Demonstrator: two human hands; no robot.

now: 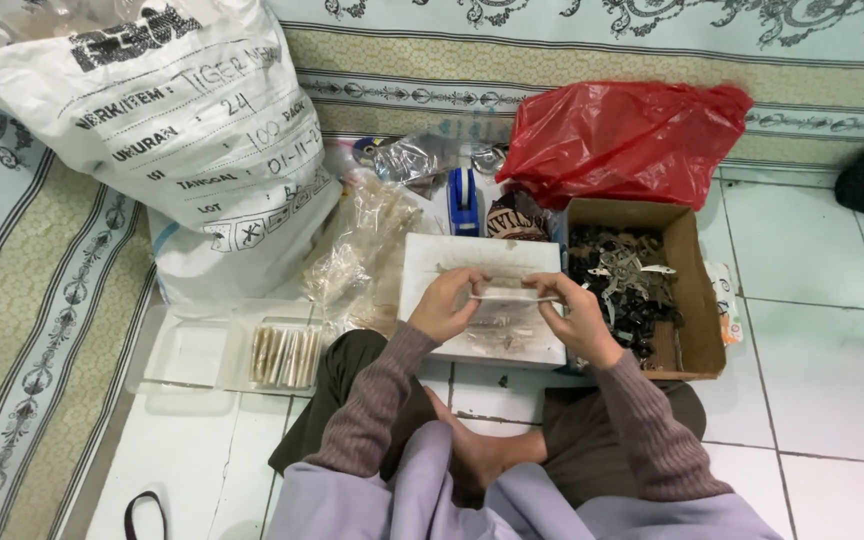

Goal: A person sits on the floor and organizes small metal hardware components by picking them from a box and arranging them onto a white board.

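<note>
I sit cross-legged on the floor. My left hand and my right hand each pinch one end of a thin pale strip, held level between them. Both hands hover over a white box that lies in front of my knees. To the right of my right hand stands a brown cardboard box filled with small dark and metallic pieces.
A large white printed sack leans at the back left. A clear plastic tray with tan sticks lies left of my knee. Crumpled clear bags, a blue tape dispenser and a red plastic bag lie behind the boxes.
</note>
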